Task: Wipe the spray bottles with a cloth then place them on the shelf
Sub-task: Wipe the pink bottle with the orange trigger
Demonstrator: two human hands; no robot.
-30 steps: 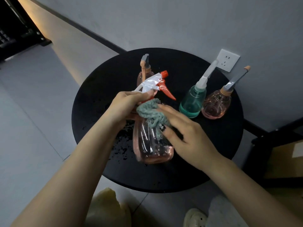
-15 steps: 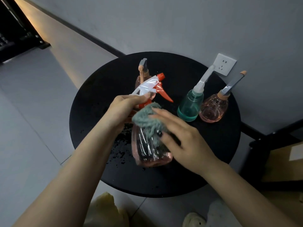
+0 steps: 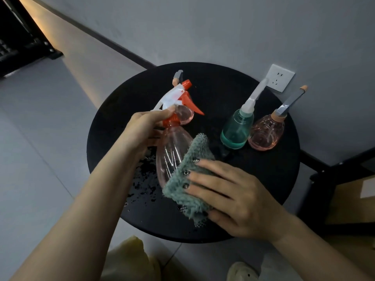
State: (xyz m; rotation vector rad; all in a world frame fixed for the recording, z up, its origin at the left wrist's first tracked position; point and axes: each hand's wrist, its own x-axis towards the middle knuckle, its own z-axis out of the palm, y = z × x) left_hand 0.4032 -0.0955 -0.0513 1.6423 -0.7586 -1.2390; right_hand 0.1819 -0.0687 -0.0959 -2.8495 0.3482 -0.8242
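My left hand point(image 3: 145, 128) grips the neck of a clear pink spray bottle point(image 3: 172, 153) with a white and orange trigger head, held tilted above the round black table point(image 3: 267, 179). My right hand point(image 3: 227, 191) presses a grey-green fluffy cloth point(image 3: 188, 179) against the bottle's lower right side. A second pink bottle point(image 3: 185, 116) stands behind the held one, mostly hidden, its nozzle poking up. A teal spray bottle point(image 3: 236, 130) and a round pink spray bottle point(image 3: 266, 132) stand at the table's right back.
Water drops point(image 3: 144, 179) lie on the table's left front. A wall socket point(image 3: 280, 78) sits on the grey wall behind. A dark frame with a cardboard box point(image 3: 349, 199) stands at right. A yellowish bag point(image 3: 129, 258) and a shoe point(image 3: 241, 270) are on the floor below.
My right hand has slid the cloth down from the bottle's shoulder to its lower body. The bottle's upper part is now uncovered. My left hand keeps its hold on the neck.
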